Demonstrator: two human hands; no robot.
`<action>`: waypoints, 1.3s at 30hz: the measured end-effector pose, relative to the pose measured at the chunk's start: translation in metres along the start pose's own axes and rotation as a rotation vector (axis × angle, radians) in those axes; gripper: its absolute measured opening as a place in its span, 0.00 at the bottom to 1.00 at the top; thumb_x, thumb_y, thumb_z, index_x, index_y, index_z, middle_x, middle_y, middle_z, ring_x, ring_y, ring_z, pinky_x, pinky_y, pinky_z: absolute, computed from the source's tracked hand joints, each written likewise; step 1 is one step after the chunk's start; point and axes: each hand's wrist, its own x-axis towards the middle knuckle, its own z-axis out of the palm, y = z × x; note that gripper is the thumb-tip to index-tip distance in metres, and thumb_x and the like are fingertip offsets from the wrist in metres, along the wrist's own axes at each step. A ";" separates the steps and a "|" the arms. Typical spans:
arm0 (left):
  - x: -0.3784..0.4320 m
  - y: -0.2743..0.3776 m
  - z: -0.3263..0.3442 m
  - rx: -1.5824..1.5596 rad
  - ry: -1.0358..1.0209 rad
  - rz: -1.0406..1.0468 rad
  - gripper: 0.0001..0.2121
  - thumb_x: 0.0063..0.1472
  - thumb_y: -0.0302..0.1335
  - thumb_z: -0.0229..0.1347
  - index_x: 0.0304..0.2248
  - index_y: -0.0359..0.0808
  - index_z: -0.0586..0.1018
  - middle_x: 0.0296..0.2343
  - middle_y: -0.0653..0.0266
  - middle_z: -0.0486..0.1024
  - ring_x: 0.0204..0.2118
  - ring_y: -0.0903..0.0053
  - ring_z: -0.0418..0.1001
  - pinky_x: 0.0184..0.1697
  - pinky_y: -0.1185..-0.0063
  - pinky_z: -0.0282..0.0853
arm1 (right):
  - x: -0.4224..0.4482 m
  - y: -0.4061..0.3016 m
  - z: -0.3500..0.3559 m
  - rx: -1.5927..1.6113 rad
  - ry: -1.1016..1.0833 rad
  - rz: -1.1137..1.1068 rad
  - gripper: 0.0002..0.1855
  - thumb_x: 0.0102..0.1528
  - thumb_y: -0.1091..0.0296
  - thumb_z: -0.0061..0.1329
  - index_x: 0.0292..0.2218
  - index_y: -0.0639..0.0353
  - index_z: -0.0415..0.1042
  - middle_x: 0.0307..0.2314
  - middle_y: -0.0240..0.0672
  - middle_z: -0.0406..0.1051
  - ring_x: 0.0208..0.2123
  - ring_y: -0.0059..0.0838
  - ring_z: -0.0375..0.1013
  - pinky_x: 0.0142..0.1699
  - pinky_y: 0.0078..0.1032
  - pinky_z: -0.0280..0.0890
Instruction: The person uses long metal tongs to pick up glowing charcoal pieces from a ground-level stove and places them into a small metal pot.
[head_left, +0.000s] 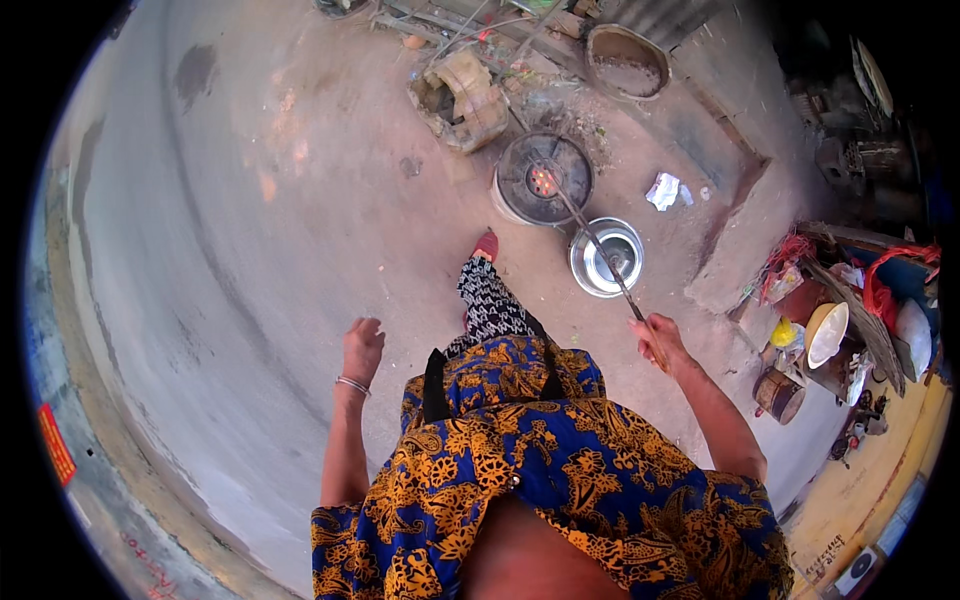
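Note:
My right hand (661, 341) is closed around the near end of long metal tongs (600, 251), probably fire tongs. Their far end reaches over a round coal stove (513, 196), where the holes of a briquette (541, 181) glow orange at the centre. Below the rod, on the ground beside the stove, stands a shiny metal pot with a lid (581, 264). My left hand (363, 351), with a bracelet at the wrist, hangs at my side with its fingers curled and nothing seen in it.
Behind the stove sit a broken, hollow block-like container (476, 97) and a tub (651, 86) with grey matter inside. Crumpled white paper (663, 191) lies right of the stove. Farther right is clutter with a cream basin (827, 335), a wooden plank (862, 322) and a round tin (780, 395).

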 end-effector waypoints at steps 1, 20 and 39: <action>-0.009 -0.024 -0.003 -0.091 0.031 -0.106 0.08 0.42 0.19 0.52 0.26 0.32 0.71 0.19 0.64 0.69 0.20 0.80 0.68 0.22 0.83 0.64 | 0.023 -0.001 -0.004 -0.098 0.021 -0.042 0.23 0.39 0.49 0.53 0.19 0.57 0.57 0.11 0.32 0.61 0.12 0.22 0.61 0.15 0.20 0.55; 0.028 -0.051 0.002 -0.595 -0.204 -0.965 0.07 0.47 0.20 0.50 0.29 0.33 0.72 0.19 0.64 0.71 0.18 0.79 0.71 0.18 0.84 0.66 | 0.106 -0.073 -0.048 -1.037 0.206 0.006 0.36 0.36 0.41 0.49 0.35 0.67 0.59 0.25 0.43 0.69 0.32 0.39 0.69 0.42 0.32 0.57; 0.068 -0.059 -0.019 -0.597 -0.213 -0.977 0.07 0.46 0.22 0.51 0.29 0.34 0.73 0.20 0.65 0.71 0.18 0.79 0.71 0.18 0.84 0.65 | 0.152 -0.118 -0.057 -0.795 0.052 0.120 0.40 0.32 0.34 0.50 0.30 0.69 0.60 0.19 0.41 0.67 0.27 0.33 0.68 0.34 0.27 0.59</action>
